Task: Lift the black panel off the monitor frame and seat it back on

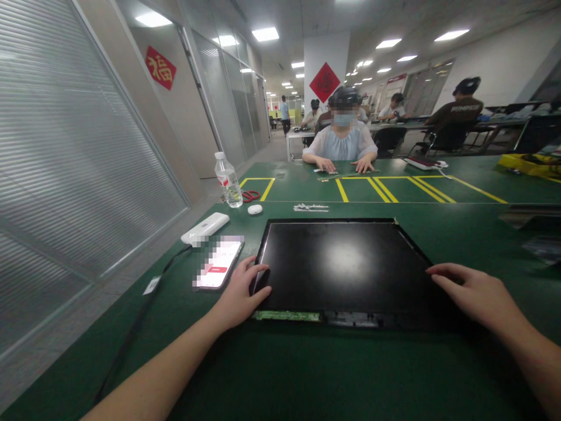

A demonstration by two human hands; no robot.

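Observation:
A black LCD screen panel [307, 263] lies face up on the green table in front of me. Along its near edge a green circuit board strip [287, 316] is exposed, beside a dark section of frame. My left hand [243, 292] grips the panel's left edge, thumb and index finger over the border. At the opposite side, my right hand [468, 289] holds the right edge between thumb and fingers; its lower fingers are partly hidden. Just left of my left hand is a phone [221, 263] with a lit screen.
A white power bank [205, 229] with a black cable, an earbud case [255, 209], red scissors [250, 196] and a water bottle [228, 181] stand at the left. Small silvery strips [311, 207] lie beyond the panel. Across the table sits a co-worker [339, 143], hands on small parts.

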